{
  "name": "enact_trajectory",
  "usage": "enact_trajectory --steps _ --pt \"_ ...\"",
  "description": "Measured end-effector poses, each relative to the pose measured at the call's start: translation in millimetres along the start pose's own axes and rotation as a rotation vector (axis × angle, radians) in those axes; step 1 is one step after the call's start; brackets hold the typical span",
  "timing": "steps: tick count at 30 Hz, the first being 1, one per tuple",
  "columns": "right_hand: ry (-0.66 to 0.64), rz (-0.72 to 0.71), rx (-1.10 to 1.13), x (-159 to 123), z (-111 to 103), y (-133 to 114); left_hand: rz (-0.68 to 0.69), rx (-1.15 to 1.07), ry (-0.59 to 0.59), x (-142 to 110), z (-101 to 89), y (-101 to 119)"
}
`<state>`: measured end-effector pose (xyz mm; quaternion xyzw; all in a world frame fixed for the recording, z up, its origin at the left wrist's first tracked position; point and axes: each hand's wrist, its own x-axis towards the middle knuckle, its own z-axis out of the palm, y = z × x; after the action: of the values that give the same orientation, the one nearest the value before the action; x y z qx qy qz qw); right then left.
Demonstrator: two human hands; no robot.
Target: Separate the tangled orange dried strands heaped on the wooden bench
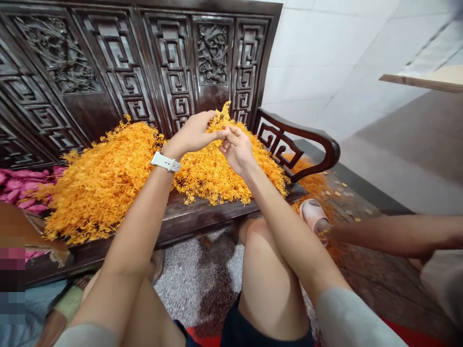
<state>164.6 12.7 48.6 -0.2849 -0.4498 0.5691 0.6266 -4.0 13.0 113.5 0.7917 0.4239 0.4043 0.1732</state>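
Observation:
My left hand (197, 131), with a pale watch strap (165, 162) on its wrist, is held above a heap of orange-yellow flower-like pieces (211, 178). Its thumb reaches across to the fingertips of my right hand (238, 148). The right fingers are bent in a pinch against that thumb. Whatever sits between the fingertips is too small to make out. Just behind them a strip of orange petals (226, 111) stands up; whether a hand holds it I cannot tell. A larger orange heap (108, 178) lies left of my left wrist.
Both heaps lie on a dark carved wooden bench (202, 217) with an armrest (325, 144) at its right. Pink pieces (27, 188) and a cardboard box (36, 226) are at the left. Orange scraps (314, 185) litter the floor near another person's pink shoe (314, 214).

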Motion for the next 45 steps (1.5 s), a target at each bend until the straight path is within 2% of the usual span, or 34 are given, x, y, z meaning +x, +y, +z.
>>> enact_trajectory --steps 3,6,8,11,15,17,20,23,26,28,31,34,37,40,45 --pt "0.041 0.006 -0.023 0 -1 -3 -0.182 -0.232 0.085 -3 -7.5 -16" --pt "0.073 0.011 -0.034 2 -4 -7 -0.290 -0.379 0.109 -4 -19.9 -28" --pt "0.077 0.008 -0.025 5 -6 -8 -0.309 -0.437 0.101 -5 -27.3 -28" --pt "0.095 -0.007 -0.062 5 -8 -6 -0.250 -0.459 0.090 -6 -34.0 -12" --pt "0.074 -0.025 -0.118 3 -5 3 -0.094 -0.359 0.009 -7 -25.4 19" --pt "0.069 -0.017 -0.115 3 -2 5 -0.044 -0.273 -0.049 -7 -13.9 20" --pt "0.103 -0.018 -0.078 6 0 4 -0.069 -0.175 -0.068 -6 0.1 -1" --pt "0.148 -0.006 -0.067 9 -4 1 -0.140 -0.012 -0.038 -7 2.3 -31" --pt "0.172 -0.015 -0.084 12 -11 2 -0.128 0.149 0.000 -9 2.3 -42" --pt "0.155 -0.047 -0.091 15 -16 6 -0.068 0.141 0.015 -10 8.6 -35" --pt "0.102 -0.046 -0.107 20 -21 13 0.057 0.125 0.033 -11 29.5 -17" --pt "0.049 -0.020 -0.090 24 -26 19 0.159 0.326 0.024 -15 53.0 -1" --pt "0.007 -0.012 -0.086 26 -29 23 0.211 0.439 0.002 -19 67.4 9" --pt "-0.011 0.000 -0.133 23 -29 22 0.231 0.428 -0.016 -21 70.7 20" --pt "-0.044 -0.070 -0.145 15 -27 18 0.235 0.393 -0.005 -24 61.4 44"
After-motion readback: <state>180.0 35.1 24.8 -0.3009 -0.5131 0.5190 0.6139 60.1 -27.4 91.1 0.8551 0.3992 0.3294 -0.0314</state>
